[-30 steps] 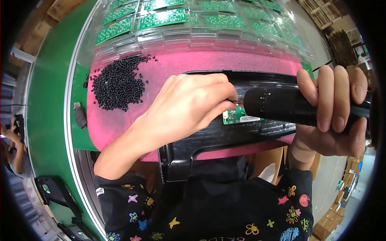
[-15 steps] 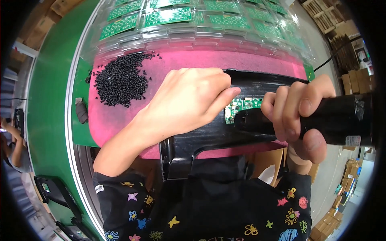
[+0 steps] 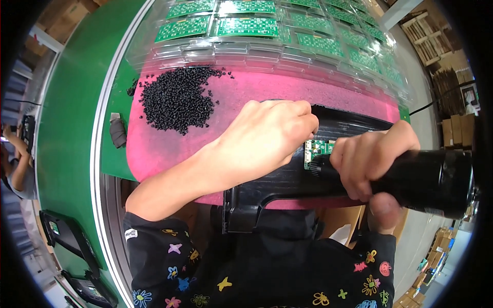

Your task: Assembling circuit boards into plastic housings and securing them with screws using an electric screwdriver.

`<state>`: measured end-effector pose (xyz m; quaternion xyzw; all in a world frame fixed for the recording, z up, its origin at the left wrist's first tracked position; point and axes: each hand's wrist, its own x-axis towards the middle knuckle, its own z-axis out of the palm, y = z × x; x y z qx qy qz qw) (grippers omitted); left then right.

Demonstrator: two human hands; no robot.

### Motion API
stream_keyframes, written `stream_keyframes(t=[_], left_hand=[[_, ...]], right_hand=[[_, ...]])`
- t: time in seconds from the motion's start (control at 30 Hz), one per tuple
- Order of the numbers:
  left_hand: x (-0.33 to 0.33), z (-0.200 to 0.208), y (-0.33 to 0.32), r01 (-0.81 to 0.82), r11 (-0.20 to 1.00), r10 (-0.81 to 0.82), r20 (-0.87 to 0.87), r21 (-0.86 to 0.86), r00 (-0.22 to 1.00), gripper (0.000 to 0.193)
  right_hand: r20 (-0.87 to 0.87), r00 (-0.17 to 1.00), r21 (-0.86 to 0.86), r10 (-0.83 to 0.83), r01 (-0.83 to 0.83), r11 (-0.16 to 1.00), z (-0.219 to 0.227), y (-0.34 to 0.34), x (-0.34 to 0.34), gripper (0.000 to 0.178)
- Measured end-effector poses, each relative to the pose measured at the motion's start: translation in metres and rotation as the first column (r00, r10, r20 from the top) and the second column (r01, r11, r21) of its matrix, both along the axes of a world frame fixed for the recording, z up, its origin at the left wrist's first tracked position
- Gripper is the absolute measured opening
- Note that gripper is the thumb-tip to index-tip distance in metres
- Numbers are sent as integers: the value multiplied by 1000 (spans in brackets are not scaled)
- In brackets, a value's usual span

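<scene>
A black plastic housing lies across the pink mat with a green circuit board inside it. My left hand is closed, fingers curled in a pinch at the board's left end; whatever sits between the fingertips is hidden. My right hand wraps around a thick black electric screwdriver, held nearly flat and pointing left. Its dark nose reaches over the near edge of the board; I cannot tell whether the tip touches it. On the mat's left is a heap of small black screws.
Clear plastic trays holding several green circuit boards stand behind the pink mat. A dark wrapped piece lies left of the mat. More black housings rest at the lower left. Another person's arm shows far left.
The whole view has shifted, so the mat and trays sit further right and lower. My left fingers have come down closer to the board, and the screwdriver's rear end has swung nearer to me.
</scene>
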<state>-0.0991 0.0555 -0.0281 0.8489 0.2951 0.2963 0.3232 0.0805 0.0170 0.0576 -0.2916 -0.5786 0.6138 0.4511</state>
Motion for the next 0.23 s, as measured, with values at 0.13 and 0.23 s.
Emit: stream_keyframes(t=[0.13, 0.23], left_hand=[[6, 4, -12, -5, 999, 4, -29, -32, 1000, 10], [6, 3, -11, 77, 996, -81, -73, -48, 994, 12]], right_hand=[[18, 997, 21, -72, 72, 997, 1, -13, 5, 38], [-47, 970, 80, -240, 243, 967, 7, -21, 10, 41]])
